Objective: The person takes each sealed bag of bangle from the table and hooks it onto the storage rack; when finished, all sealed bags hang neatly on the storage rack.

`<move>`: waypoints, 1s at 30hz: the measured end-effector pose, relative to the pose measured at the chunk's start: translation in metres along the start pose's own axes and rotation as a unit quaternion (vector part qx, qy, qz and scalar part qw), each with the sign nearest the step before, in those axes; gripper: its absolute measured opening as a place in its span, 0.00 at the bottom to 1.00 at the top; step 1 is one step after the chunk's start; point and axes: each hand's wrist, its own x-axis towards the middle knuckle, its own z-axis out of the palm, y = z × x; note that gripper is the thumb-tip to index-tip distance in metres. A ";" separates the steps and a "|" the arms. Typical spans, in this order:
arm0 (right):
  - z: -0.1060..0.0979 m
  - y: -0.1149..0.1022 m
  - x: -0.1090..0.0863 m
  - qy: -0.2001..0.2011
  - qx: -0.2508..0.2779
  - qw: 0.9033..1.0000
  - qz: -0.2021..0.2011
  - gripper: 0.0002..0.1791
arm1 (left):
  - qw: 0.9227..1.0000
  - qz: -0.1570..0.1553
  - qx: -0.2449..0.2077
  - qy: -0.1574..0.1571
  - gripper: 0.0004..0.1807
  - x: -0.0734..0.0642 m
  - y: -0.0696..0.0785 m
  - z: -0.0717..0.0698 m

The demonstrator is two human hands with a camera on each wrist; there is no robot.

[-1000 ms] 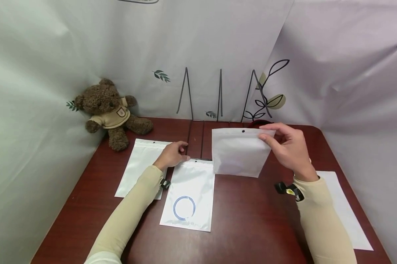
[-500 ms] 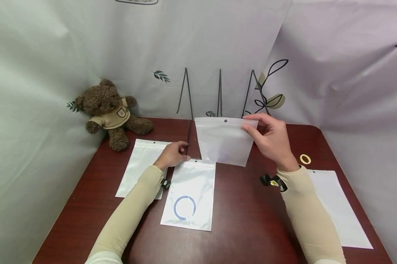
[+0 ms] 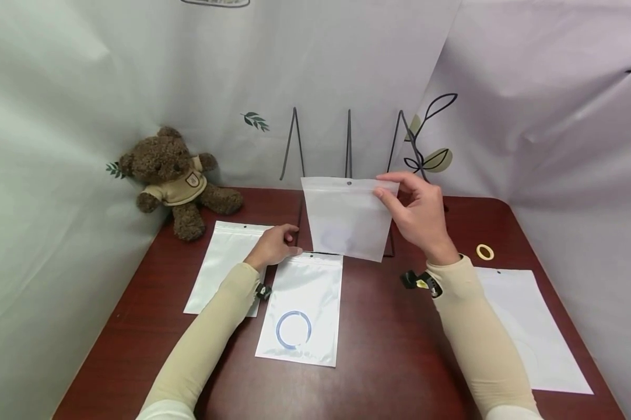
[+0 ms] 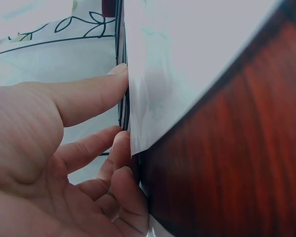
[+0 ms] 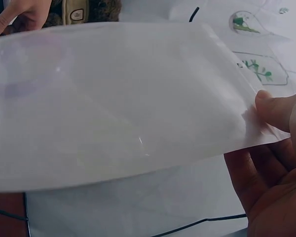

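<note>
My right hand (image 3: 419, 219) pinches the top right corner of a white zip pouch (image 3: 347, 219) between thumb and fingers. The pouch hangs in front of the black wire rack (image 3: 296, 134); a faint purple ring (image 5: 15, 90) shows through it in the right wrist view. My left hand (image 3: 273, 245) rests at the rack's front left, thumb and fingers apart, its fingertips beside the wire. Right by that hand a silvery zip pouch (image 3: 321, 291) lies flat, a blue ring (image 3: 279, 330) visible in its lower part.
Another pouch (image 3: 218, 268) lies partly under the left forearm. At the far right are a white pouch (image 3: 541, 332) and a small yellow ring (image 3: 479, 251). A brown teddy bear (image 3: 171, 181) sits at the back left. Fabric walls surround the reddish-brown table (image 3: 389, 350).
My right hand has carried the pouch left and farther back, up to the rack. The yellow ring at the right has come into view. My left hand stays put.
</note>
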 end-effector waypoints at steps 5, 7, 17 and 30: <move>-0.001 0.002 -0.001 0.010 0.006 1.000 0.002 0.12 | 1.000 0.002 0.007 -0.001 0.34 0.002 0.000 0.000; -0.001 0.002 -0.002 0.014 0.013 1.000 0.003 0.12 | 1.000 0.001 0.007 -0.001 0.34 0.002 0.000 0.000; 0.009 0.006 0.002 0.040 -0.006 0.999 -0.004 0.11 | 1.000 -0.006 0.000 -0.006 0.34 -0.001 -0.001 0.000; 0.031 0.020 0.007 0.091 -0.045 0.995 0.013 0.10 | 1.000 -0.017 -0.001 -0.011 0.35 0.003 -0.001 0.000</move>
